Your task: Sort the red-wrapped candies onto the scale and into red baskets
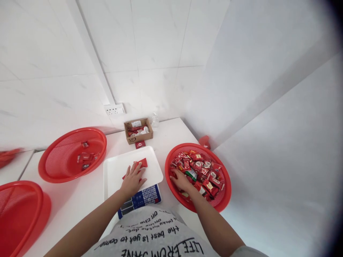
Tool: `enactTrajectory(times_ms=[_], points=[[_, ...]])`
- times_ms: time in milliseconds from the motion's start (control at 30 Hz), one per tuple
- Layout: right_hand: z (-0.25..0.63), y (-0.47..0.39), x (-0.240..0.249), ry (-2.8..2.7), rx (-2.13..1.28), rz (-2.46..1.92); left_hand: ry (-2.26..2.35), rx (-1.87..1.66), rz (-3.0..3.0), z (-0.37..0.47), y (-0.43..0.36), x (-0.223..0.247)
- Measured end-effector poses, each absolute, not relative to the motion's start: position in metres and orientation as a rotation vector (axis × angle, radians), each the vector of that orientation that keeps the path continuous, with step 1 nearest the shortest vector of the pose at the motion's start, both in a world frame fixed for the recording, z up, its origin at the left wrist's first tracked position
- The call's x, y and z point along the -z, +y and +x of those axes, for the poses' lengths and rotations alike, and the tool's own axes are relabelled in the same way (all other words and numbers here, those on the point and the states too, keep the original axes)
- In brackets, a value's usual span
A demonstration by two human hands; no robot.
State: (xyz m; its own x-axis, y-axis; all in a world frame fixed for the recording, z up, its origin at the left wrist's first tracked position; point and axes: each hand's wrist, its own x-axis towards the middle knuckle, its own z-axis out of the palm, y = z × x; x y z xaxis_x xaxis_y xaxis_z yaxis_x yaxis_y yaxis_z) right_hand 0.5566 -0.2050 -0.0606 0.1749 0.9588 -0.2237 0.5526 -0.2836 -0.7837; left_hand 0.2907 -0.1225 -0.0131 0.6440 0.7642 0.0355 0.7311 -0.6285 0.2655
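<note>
- Grey cloth of our printed T-shirt (160, 232) lies nearest the camera, close against the desk's (171, 134) near edge.
- Our left hand (132, 180) rests with fingers spread wide over red packets (143, 162) on the white tray (115, 167), perhaps to keep them together.
- That tray sits on the scale, whose keypad (146, 196) faces us, likely for easy reading.
- Our right hand (180, 180) dips, fingers bent, among wrapped snacks (207, 171) in the red basket (228, 178) by the desk's right edge; we cannot tell whether it grips any.
- We seem to have that basket beside the scale for a short reach.
- Toward the far edge, the cardboard box (143, 137) holds more packets, probably out of our arms' way.
- Another basket (59, 157), left of the tray, holds a few packets.
</note>
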Motion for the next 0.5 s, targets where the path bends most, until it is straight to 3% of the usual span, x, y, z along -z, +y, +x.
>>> enactTrajectory(times_ms=[300, 500], points=[[0.569, -0.229, 0.044, -1.347, -1.141, -1.913, 1.538, -0.105, 2.44, 0.266, -0.105, 0.018], [0.572, -0.22, 0.032, -1.047, -1.124, -1.901, 1.43, -0.292, 2.491, 0.256, -0.125, 0.022]])
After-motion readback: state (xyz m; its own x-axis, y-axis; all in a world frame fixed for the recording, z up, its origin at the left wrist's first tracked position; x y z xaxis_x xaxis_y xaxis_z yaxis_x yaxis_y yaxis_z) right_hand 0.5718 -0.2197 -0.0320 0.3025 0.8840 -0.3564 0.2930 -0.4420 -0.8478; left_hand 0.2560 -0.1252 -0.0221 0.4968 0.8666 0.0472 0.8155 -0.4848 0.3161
